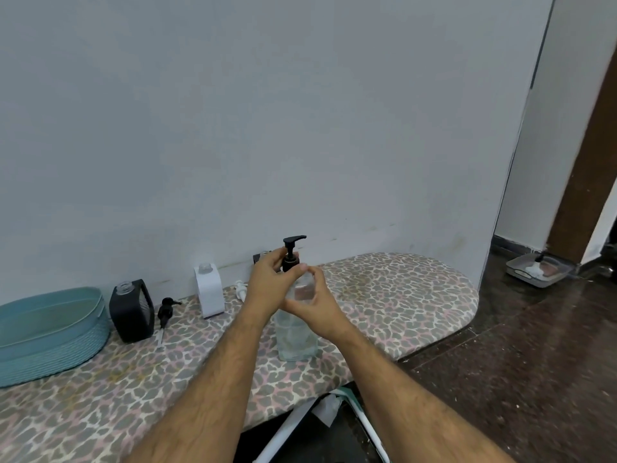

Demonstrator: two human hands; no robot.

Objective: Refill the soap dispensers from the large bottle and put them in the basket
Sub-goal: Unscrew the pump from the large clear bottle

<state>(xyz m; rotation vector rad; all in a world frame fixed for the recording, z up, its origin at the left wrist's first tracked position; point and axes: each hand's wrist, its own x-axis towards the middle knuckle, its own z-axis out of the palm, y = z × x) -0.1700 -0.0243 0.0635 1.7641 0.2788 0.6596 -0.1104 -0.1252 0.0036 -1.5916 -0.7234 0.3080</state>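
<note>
Two dispensers, black (pixel 132 310) and white (pixel 209 290), stand uncapped and unfilled-looking left of the hands; basket (pixel 50 332) beyond holds nothing visible. Left hand (pixel 267 282) pinches the large bottle's (pixel 295 332) pump collar (pixel 289 262); right hand (pixel 312 304) wraps its shoulder. Likely uncapping; pouring remains. No readable labels.

Large bottle (pixel 295 332): clear, glossy, seemingly plastic, though the view cannot settle plastic or glass; pump (pixel 291 252) of dark, slightly shiny plastic. Black dispenser (pixel 132 310): matt, ribbed side, clear neck. White dispenser (pixel 209 290): smooth, matt white, clear neck. Loose black pump (pixel 165 312): glossy black with a pale tube. Basket (pixel 50 335): teal plastic, ridged wall, smooth rim. Board cover (pixel 384 302): soft matt cloth, leopard print. Wall (pixel 267 111): matt paint. Floor (pixel 534 362): dark polished stone, speckled, reflective. Door (pixel 587 168): brown wood, smooth.
</note>
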